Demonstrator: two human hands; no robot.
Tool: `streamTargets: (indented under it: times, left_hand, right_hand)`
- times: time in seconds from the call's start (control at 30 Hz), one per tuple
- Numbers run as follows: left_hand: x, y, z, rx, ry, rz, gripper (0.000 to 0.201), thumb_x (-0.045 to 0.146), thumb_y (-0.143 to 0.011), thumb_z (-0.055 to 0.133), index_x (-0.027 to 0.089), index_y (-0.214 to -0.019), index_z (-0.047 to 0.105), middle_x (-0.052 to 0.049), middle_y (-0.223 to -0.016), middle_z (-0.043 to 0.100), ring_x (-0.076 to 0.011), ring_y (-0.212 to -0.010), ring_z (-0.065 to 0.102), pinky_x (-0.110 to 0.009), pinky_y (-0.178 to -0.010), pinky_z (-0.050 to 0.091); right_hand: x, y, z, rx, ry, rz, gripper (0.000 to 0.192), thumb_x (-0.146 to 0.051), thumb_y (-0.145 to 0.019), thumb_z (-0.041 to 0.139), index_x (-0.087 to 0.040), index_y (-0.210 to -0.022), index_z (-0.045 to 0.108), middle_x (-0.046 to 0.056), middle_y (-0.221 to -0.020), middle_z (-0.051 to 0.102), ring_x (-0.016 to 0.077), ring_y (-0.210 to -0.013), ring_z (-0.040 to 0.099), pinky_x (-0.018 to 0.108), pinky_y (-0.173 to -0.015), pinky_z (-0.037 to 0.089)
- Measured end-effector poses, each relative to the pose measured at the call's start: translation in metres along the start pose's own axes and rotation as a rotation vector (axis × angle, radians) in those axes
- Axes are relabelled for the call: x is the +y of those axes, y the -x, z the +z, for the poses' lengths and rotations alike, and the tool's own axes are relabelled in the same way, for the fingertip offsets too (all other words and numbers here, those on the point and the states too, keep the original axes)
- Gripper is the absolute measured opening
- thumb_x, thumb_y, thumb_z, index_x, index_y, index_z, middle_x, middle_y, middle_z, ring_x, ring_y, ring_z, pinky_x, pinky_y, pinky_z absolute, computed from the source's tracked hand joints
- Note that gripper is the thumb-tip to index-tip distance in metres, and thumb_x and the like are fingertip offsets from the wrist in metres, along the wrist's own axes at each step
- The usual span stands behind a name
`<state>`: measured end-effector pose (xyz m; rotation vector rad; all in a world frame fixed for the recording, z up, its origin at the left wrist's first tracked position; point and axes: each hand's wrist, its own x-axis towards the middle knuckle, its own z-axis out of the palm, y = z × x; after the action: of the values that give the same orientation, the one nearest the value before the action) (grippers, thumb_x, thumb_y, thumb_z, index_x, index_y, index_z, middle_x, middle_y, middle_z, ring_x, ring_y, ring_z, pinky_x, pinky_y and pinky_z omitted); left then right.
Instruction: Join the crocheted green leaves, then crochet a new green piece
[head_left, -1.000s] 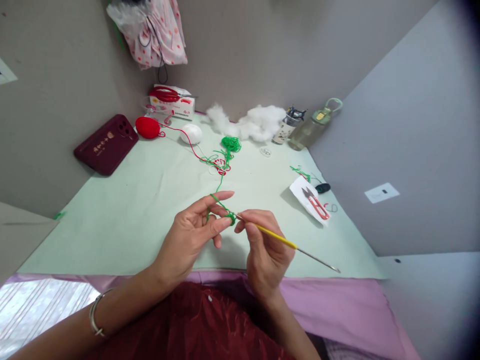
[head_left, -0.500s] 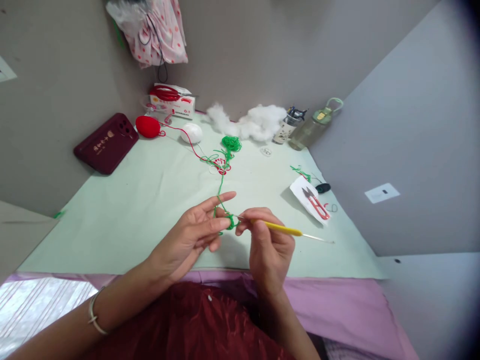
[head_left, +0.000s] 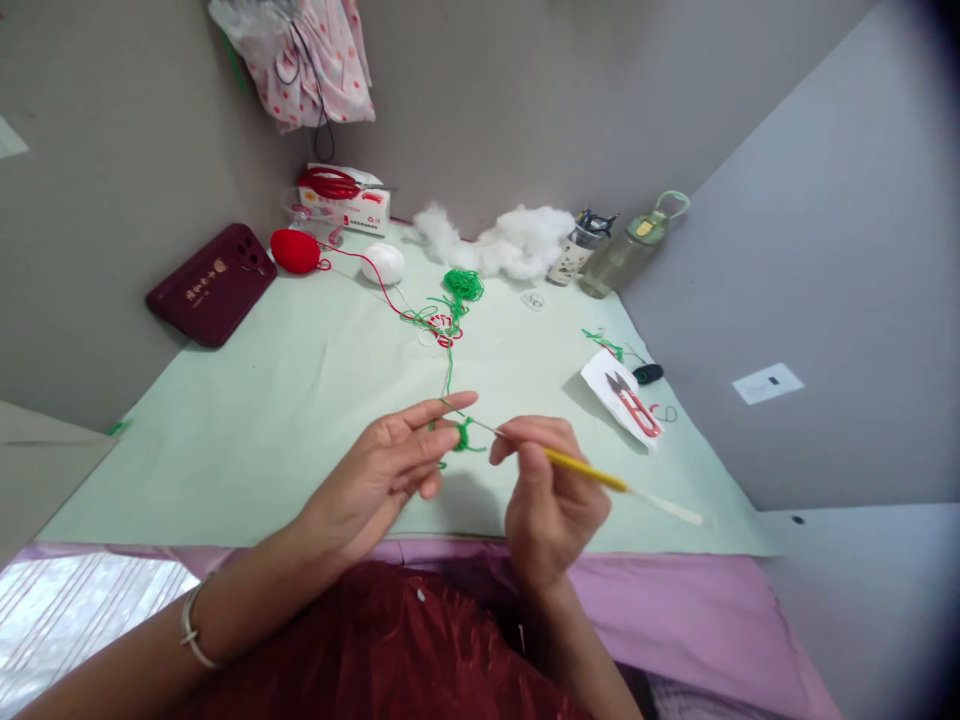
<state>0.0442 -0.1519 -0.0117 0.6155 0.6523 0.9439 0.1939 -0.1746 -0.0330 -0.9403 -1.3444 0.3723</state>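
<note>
A small green crochet piece (head_left: 463, 434) is pinched between the thumb and fingers of my left hand (head_left: 401, 450). Green yarn runs over that hand's raised index finger and back to a loose green yarn bundle (head_left: 463, 286). In my right hand (head_left: 551, 490) is a yellow-handled crochet hook (head_left: 585, 468), gripped like a pen. Its thin metal tip points left and meets the yarn at the top of the green piece. The hook's rear end is blurred. Exactly how the loop sits on the tip is too small to tell.
Around the back lie a red yarn ball (head_left: 295, 251), a white ball (head_left: 383, 264), white stuffing (head_left: 517, 243), a pen cup (head_left: 574, 252) and a bottle (head_left: 626, 245). Red thread snips (head_left: 634, 405) rest on white paper at right. A dark red phone (head_left: 214, 285) leans at left.
My right hand and the hook have moved right and slightly down, drawing the tip away from my left fingers. The left index finger has dipped a little, and the yarn strand has shifted.
</note>
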Motion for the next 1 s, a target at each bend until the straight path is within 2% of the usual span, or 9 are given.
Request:
streamTargets:
  times: [0.03,0.1,0.2,0.27,0.4,0.6,0.73,1.0]
  left_hand:
    - [0.001,0.0,-0.001,0.009,0.008,0.013,0.031,0.023,-0.082,0.083,0.019,-0.113,0.081,0.007,-0.065,0.047,-0.0007,-0.046,0.024,-0.014,-0.045,0.037]
    - [0.002,0.0,-0.001,0.017,-0.027,0.069,0.028,0.022,-0.082,0.083,0.021,-0.11,0.082,0.004,-0.072,0.055,-0.0015,-0.05,0.034,-0.014,-0.047,0.04]
    - [0.0,0.002,0.0,0.009,-0.126,0.145,0.032,0.024,-0.08,0.085,0.026,-0.112,0.082,0.001,-0.082,0.063,-0.0057,-0.06,0.05,-0.015,-0.052,0.045]
    - [-0.003,0.004,0.0,0.024,-0.174,0.173,0.032,0.025,-0.081,0.085,0.027,-0.112,0.082,0.001,-0.084,0.064,-0.0061,-0.062,0.052,-0.016,-0.054,0.047]
    - [-0.005,0.003,-0.003,0.063,-0.24,0.172,0.03,0.028,-0.082,0.084,0.028,-0.113,0.082,0.0,-0.09,0.067,-0.0064,-0.063,0.053,-0.017,-0.055,0.046]
    - [-0.001,0.006,-0.004,0.065,-0.267,0.153,0.024,0.03,-0.084,0.082,0.025,-0.108,0.083,-0.002,-0.089,0.071,-0.0068,-0.058,0.053,-0.021,-0.056,0.045]
    - [0.0,0.008,-0.003,0.075,-0.281,0.155,0.024,0.031,-0.084,0.082,0.026,-0.107,0.084,-0.001,-0.092,0.072,-0.0071,-0.058,0.054,-0.023,-0.058,0.044]
    - [-0.003,0.008,-0.006,0.13,-0.412,0.235,0.028,0.031,-0.084,0.081,0.026,-0.112,0.082,0.004,-0.07,0.061,-0.0091,-0.058,0.055,-0.024,-0.064,0.046]
  right_hand:
    - [0.0,-0.003,-0.001,0.006,-0.09,0.077,0.022,-0.016,-0.1,0.057,-0.025,-0.1,0.077,0.002,-0.082,0.066,0.0144,-0.069,0.062,0.032,-0.064,0.052]
    - [-0.002,-0.008,-0.002,-0.017,-0.221,0.17,0.02,-0.02,-0.101,0.057,-0.024,-0.095,0.076,0.002,-0.083,0.066,0.0124,-0.062,0.059,0.031,-0.06,0.05]
    - [-0.004,-0.008,0.0,-0.1,-0.216,0.161,0.017,-0.021,-0.099,0.062,-0.025,-0.097,0.078,0.003,-0.091,0.072,0.0147,-0.075,0.064,0.031,-0.066,0.053]
    - [-0.003,-0.007,0.002,-0.108,-0.192,0.152,0.017,-0.02,-0.098,0.063,-0.026,-0.099,0.079,0.003,-0.092,0.074,0.0155,-0.08,0.065,0.031,-0.069,0.054]
    - [0.001,-0.005,0.001,-0.076,-0.268,0.244,0.016,-0.022,-0.099,0.061,-0.023,-0.097,0.078,0.002,-0.086,0.072,0.0127,-0.069,0.062,0.029,-0.065,0.052]
    - [0.002,-0.008,-0.003,-0.075,-0.371,0.326,0.02,-0.03,-0.101,0.058,-0.02,-0.092,0.072,0.005,-0.087,0.075,0.0139,-0.066,0.066,0.029,-0.061,0.056]
    - [-0.003,-0.007,-0.005,-0.111,-0.36,0.263,0.02,-0.026,-0.103,0.054,-0.02,-0.095,0.072,0.005,-0.088,0.075,0.0142,-0.068,0.067,0.031,-0.063,0.056]
    - [-0.012,-0.005,-0.015,-0.22,0.018,-0.077,0.025,-0.01,-0.101,0.049,-0.024,-0.108,0.07,0.005,-0.096,0.076,0.0187,-0.085,0.072,0.036,-0.073,0.059]
